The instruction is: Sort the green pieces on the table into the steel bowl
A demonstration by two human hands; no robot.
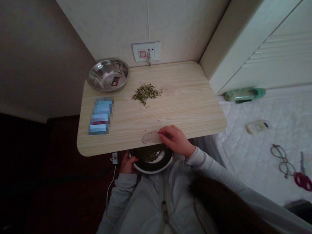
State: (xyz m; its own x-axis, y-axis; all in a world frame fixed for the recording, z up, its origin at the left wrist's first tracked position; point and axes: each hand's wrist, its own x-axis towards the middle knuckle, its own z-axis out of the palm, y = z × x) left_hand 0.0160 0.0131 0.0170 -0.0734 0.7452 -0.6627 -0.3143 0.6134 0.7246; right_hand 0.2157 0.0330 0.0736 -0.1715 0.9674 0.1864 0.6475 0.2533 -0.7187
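Note:
My left hand [128, 164] grips the left rim of a bowl [153, 170] held just below the table's front edge. Inside that bowl lie small green grains, like mung beans [149, 154], partly shaded by the table. My right hand [176, 140] is at the front edge, its fingers pinched on the right end of a thin, see-through oval piece [150, 137], whose exact kind I cannot tell. A few loose grains are beside it. Farther back on the wooden table [187, 111] a pile of green beans [145, 93] is spread out, with pale pinkish grains [170, 90] to its right.
A steel basin [109, 75] stands at the back left, with a blurred-out phone [101, 116] in front of it. A wall socket [146, 52] holds a plug. On the white bed at right are a green bottle [244, 94], glasses [282, 160] and red-handled scissors [303, 181].

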